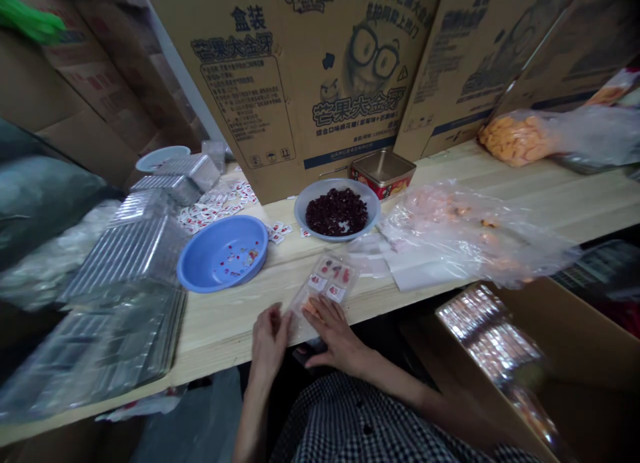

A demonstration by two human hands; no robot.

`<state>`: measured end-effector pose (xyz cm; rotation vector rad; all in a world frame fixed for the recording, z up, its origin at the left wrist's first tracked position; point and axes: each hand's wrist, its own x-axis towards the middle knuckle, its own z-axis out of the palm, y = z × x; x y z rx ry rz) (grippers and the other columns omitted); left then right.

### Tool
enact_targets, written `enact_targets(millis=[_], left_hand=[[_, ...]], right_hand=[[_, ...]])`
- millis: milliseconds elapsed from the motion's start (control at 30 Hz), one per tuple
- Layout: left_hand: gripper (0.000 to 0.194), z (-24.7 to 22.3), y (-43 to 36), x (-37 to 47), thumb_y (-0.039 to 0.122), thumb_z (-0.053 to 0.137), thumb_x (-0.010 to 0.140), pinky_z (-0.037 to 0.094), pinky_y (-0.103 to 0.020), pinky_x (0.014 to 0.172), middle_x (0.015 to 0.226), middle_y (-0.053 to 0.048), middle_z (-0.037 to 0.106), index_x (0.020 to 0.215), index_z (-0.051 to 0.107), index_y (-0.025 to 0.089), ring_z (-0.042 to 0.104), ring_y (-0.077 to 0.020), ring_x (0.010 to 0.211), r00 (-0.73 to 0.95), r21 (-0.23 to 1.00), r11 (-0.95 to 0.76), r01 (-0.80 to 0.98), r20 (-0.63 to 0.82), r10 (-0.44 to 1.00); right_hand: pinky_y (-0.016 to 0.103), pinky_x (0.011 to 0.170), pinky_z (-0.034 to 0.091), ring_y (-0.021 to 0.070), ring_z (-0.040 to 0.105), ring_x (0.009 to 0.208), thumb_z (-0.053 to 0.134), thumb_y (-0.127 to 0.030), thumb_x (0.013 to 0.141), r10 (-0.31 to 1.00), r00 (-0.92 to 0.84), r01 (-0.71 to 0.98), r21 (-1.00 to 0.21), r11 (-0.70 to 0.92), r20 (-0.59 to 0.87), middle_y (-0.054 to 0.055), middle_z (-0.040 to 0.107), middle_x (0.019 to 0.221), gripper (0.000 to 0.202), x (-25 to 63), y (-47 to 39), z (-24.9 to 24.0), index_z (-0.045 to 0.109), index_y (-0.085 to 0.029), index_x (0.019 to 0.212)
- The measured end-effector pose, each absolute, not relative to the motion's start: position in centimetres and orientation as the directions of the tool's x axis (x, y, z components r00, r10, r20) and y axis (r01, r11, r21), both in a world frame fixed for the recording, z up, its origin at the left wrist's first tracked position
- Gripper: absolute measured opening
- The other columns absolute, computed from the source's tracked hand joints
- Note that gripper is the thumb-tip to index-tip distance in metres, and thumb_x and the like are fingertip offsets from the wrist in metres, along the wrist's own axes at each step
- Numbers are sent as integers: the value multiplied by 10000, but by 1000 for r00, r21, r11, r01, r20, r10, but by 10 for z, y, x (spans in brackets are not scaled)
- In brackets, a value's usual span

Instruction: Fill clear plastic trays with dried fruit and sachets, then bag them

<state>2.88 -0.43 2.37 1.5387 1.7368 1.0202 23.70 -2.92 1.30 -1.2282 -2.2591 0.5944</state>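
A clear plastic tray [336,268] with small compartments lies at the table's front edge, holding dark and red pieces, white printed packets and orange pieces. Over its near end rests my right hand [336,330], fingers spread on the orange pieces. My left hand [271,333] is at the tray's left side, its fingers curled; whether anything is between them is too small to tell. Behind the tray stands a pale bowl [301,213] of dark red pieces. To the left, a blue basin [200,258] has a few small colourful bits in it.
Stacked clear trays [130,250] fill the left side, near scattered printed packets [213,206]. Behind are large cartons [300,83] and a red tin [383,173]. A plastic bag [470,233] lies right; an open carton [565,330] with shiny packs stands below the edge.
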Motion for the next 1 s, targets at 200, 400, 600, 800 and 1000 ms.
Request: enact_targets(millis=[200, 400, 600, 800, 1000], left_hand=[[368, 26, -2, 55, 498, 582, 856, 473, -346, 721, 718, -31, 533, 629, 544, 210, 530, -209, 730, 35, 844, -19, 536, 0, 999], [361, 58, -12, 63, 520, 679, 807, 537, -328, 829, 1236, -112, 598, 714, 605, 179, 567, -265, 1139, -29, 990, 115, 85, -112, 993], [693, 100, -12, 92, 484, 735, 789, 568, -507, 899, 1432, -117, 537, 1399, 454, 312, 622, -320, 1175, 233, 804, 453, -385, -390, 891], [801, 117, -14, 156, 436, 764, 782, 558, -552, 915, 1461, -147, 526, 1489, 403, 329, 601, -392, 1222, 619, 696, 640, -325, -355, 701], [623, 107, -16, 223, 358, 749, 819, 520, -510, 1009, 1519, -124, 469, 1388, 502, 299, 576, -336, 1273, 756, 851, 523, -32, -322, 570]], right_hand=[[546, 1197, 260, 248, 194, 1514, 578, -153, 948, 759, -567, 648, -396, 650, 320, 123, 336, 1590, 705, 251, -29, -19, 257, -239, 1569], [520, 1168, 338, 216, 440, 1401, 493, -177, 1004, 735, -455, 515, -525, 678, 502, 50, 619, 1378, 439, 271, -25, 13, 514, -292, 1427], [405, 1043, 493, 183, 622, 1200, 481, -263, 1024, 879, -188, 333, -814, 477, 438, 46, 698, 1246, 307, 293, -31, 99, 652, -288, 1277], [421, 1016, 510, 205, 628, 1181, 476, -297, 1021, 943, 27, 479, -832, 279, 332, 32, 684, 1267, 288, 364, -78, 135, 693, -316, 1210], [407, 916, 533, 252, 688, 1015, 515, -404, 985, 800, 473, 770, -614, -172, 370, 92, 740, 1120, 313, 504, -176, 175, 744, -213, 1081]])
